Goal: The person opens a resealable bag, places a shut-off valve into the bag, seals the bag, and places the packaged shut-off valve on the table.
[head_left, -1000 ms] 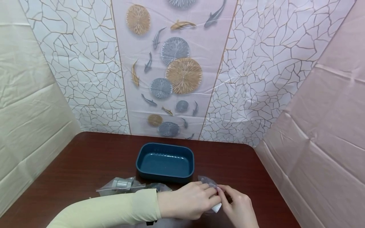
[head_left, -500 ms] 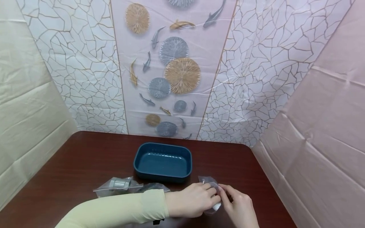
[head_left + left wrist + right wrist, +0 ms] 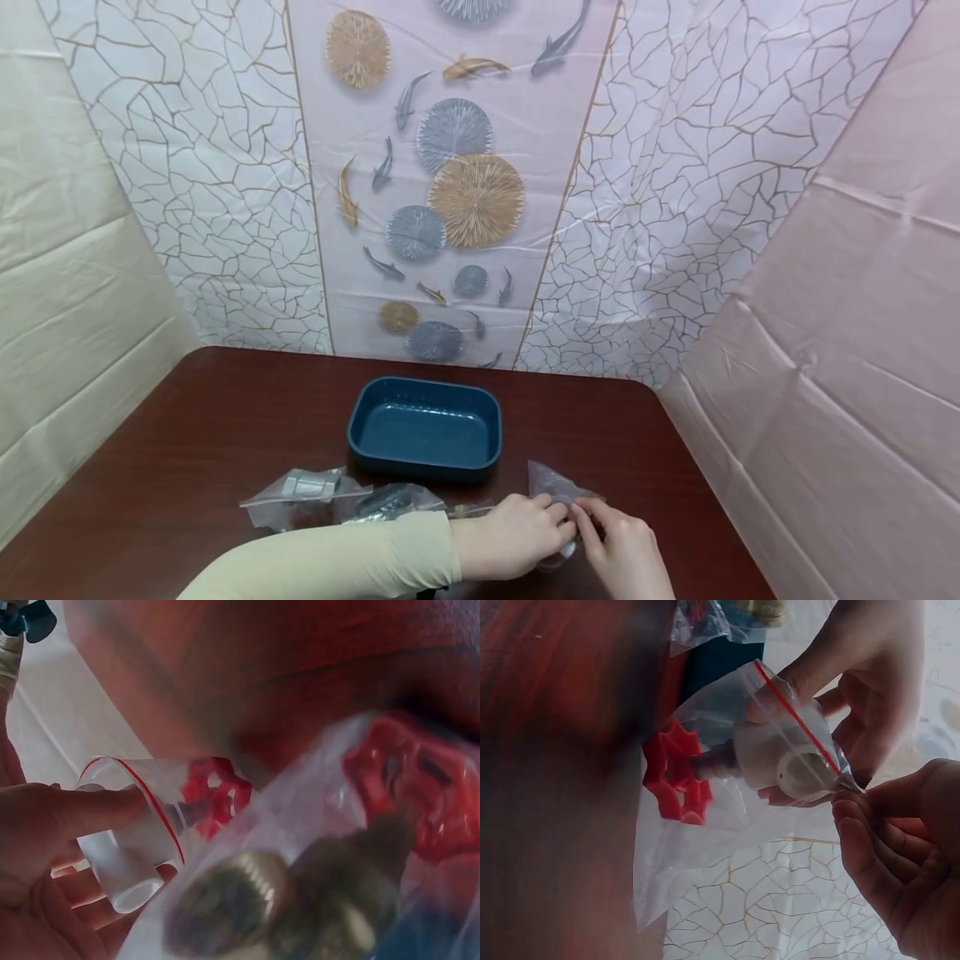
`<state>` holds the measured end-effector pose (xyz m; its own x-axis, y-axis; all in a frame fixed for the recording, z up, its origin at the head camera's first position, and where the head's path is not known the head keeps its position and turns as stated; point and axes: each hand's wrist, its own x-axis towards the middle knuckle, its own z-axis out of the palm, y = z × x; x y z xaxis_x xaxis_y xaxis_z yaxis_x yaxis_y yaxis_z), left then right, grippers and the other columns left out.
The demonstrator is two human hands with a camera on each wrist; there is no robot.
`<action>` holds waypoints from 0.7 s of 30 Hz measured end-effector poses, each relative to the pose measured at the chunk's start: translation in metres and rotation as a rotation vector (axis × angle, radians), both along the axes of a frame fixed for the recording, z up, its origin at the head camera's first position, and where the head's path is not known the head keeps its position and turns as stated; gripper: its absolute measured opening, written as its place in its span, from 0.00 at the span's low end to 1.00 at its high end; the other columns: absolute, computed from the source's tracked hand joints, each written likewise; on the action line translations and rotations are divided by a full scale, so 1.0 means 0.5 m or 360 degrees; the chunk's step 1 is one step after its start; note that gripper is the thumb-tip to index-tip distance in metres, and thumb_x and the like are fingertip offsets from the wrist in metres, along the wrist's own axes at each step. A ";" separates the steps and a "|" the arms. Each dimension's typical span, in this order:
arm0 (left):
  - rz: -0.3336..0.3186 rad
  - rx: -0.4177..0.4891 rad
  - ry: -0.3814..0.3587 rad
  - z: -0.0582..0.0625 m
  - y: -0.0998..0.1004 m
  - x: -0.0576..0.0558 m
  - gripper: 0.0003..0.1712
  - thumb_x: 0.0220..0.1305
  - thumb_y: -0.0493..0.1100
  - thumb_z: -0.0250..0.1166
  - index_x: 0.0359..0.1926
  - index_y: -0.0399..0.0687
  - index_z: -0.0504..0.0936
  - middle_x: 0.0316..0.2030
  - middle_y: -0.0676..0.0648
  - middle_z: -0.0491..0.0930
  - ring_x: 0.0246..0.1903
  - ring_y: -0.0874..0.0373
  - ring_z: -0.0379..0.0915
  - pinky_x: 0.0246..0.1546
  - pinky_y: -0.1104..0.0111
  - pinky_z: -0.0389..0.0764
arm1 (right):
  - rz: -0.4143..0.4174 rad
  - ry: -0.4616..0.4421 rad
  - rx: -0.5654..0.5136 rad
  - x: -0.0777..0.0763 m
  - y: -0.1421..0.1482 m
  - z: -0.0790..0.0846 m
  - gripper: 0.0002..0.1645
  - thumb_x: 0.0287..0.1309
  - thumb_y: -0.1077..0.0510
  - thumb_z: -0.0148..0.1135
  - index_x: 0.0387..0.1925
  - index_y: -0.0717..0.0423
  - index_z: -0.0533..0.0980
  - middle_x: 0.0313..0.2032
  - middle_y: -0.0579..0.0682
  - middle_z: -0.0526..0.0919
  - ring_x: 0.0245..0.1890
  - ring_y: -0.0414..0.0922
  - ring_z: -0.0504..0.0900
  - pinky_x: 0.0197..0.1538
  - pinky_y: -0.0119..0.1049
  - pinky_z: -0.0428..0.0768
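Note:
A white plastic valve with a red handwheel is in a clear zip bag with a red seal line. My left hand grips the valve's white body at the bag's mouth; whether its fingers are inside or outside the plastic, I cannot tell. With thumb and fingers, my right hand pinches the bag's edge at the end of the seal line. In the left wrist view, another clear bag in the foreground holds a blurred brass valve with a red handwheel.
Behind the hands stands a blue rectangular tub. Left of them lie a bag with a grey fitting, a bag with dark contents and a partly hidden bag. Patterned cloth walls off the dark wood table.
My left sleeve has shifted right, uncovering more of the bags beside it. The left hand has edged down along the held bag, while the right hand keeps its pinch.

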<state>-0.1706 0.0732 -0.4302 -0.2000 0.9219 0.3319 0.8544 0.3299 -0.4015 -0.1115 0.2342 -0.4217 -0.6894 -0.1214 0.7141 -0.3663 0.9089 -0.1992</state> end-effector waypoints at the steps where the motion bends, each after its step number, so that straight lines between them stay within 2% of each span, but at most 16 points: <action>1: 0.0000 -0.0006 -0.0010 -0.001 0.000 0.000 0.15 0.58 0.53 0.62 0.45 0.57 0.77 0.37 0.56 0.75 0.31 0.64 0.70 0.15 0.75 0.69 | 0.0000 -0.0002 0.0005 0.000 0.001 -0.002 0.08 0.42 0.64 0.71 0.28 0.51 0.82 0.24 0.43 0.83 0.21 0.38 0.79 0.23 0.34 0.74; 5: 0.0028 -0.0018 -0.0050 0.002 0.002 -0.002 0.13 0.55 0.52 0.64 0.42 0.57 0.77 0.35 0.56 0.75 0.32 0.64 0.71 0.15 0.75 0.70 | -0.0022 -0.0057 -0.0016 -0.004 0.004 -0.005 0.08 0.43 0.64 0.71 0.28 0.51 0.82 0.22 0.40 0.82 0.19 0.35 0.76 0.22 0.32 0.72; 11: 0.0067 -0.0012 -0.0143 0.014 0.006 -0.006 0.15 0.54 0.53 0.67 0.43 0.58 0.78 0.36 0.57 0.76 0.32 0.65 0.72 0.15 0.75 0.70 | -0.0100 -0.0197 -0.0081 -0.007 0.009 -0.008 0.06 0.46 0.61 0.70 0.30 0.50 0.82 0.17 0.32 0.73 0.15 0.27 0.63 0.19 0.29 0.65; 16: 0.0104 0.0058 -0.0142 0.006 0.009 -0.011 0.16 0.50 0.54 0.69 0.41 0.59 0.79 0.37 0.58 0.77 0.32 0.65 0.72 0.15 0.75 0.69 | -0.0124 -0.0241 -0.0106 -0.009 0.015 -0.019 0.08 0.46 0.61 0.70 0.33 0.50 0.83 0.16 0.30 0.70 0.14 0.27 0.63 0.19 0.30 0.65; 21: 0.0116 0.0154 -0.0206 0.003 0.009 -0.025 0.16 0.52 0.51 0.68 0.44 0.57 0.81 0.39 0.56 0.78 0.34 0.64 0.73 0.18 0.75 0.72 | -0.0107 -0.0243 -0.0120 -0.008 0.020 -0.029 0.12 0.46 0.62 0.70 0.36 0.50 0.82 0.17 0.29 0.68 0.15 0.26 0.63 0.18 0.29 0.65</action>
